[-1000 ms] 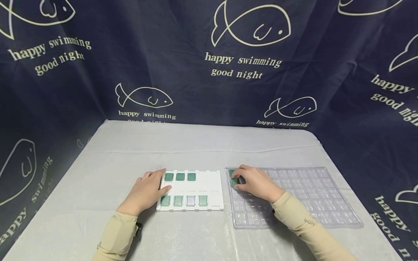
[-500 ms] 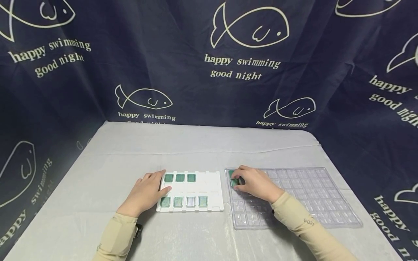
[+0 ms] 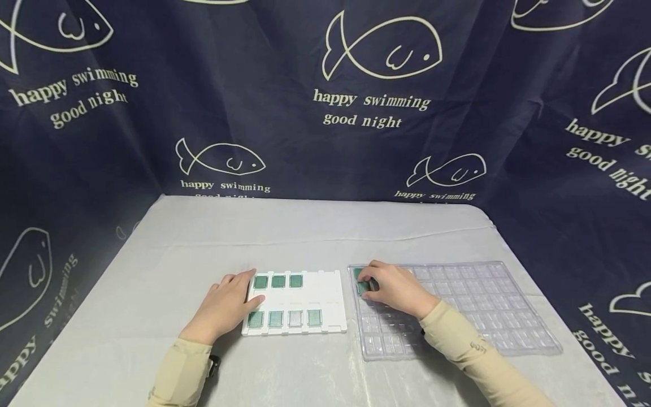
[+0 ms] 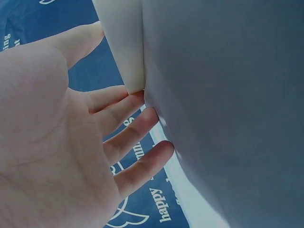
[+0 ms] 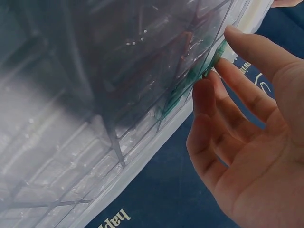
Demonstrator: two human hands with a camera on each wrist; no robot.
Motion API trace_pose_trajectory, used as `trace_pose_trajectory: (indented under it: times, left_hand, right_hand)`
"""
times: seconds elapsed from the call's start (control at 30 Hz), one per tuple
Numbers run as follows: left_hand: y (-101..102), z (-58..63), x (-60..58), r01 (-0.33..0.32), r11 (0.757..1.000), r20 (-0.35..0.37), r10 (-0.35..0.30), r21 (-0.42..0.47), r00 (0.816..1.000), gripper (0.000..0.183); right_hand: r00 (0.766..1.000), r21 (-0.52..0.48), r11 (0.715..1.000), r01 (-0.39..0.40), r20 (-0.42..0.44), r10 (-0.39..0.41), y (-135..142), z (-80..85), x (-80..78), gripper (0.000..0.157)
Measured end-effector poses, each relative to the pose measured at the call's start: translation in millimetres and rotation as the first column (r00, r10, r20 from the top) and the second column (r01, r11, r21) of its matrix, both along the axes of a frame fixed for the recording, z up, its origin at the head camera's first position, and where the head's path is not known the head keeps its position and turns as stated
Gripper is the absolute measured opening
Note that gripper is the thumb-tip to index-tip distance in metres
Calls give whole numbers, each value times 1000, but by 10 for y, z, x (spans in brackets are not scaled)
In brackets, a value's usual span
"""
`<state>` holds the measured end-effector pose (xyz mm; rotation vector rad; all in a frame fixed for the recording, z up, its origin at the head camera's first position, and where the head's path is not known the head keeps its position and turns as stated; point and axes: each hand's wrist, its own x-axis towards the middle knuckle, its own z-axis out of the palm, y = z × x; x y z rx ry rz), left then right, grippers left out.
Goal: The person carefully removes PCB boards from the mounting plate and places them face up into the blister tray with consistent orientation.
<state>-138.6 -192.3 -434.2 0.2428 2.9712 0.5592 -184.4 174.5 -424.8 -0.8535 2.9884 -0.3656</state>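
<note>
Head view shows me both hands low on the grey worktop (image 3: 315, 237). My left hand (image 3: 226, 304) lies flat with relaxed, straight fingers (image 4: 137, 133) against the left edge of the white tray (image 3: 325, 294), thumb resting on its top; the tray carries three green chips in its far row and four in the near row. My right hand (image 3: 394, 287) is over the far-left corner of the clear blister tray (image 3: 483, 305), just right of the white one. There its fingers (image 5: 209, 95) and thumb pinch a green chip (image 3: 362, 281) sitting at that corner pocket, which the right wrist view confirms.
</note>
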Motion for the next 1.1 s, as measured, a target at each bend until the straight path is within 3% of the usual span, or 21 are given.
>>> trace_pose_trajectory:
  times: [1.1]
  left_hand:
    - [-6,-14,8,0,1000,-3,0,1,1000,69]
  right_hand:
    - [1000,2,1000,1,-23,-1,1,-24,6,32]
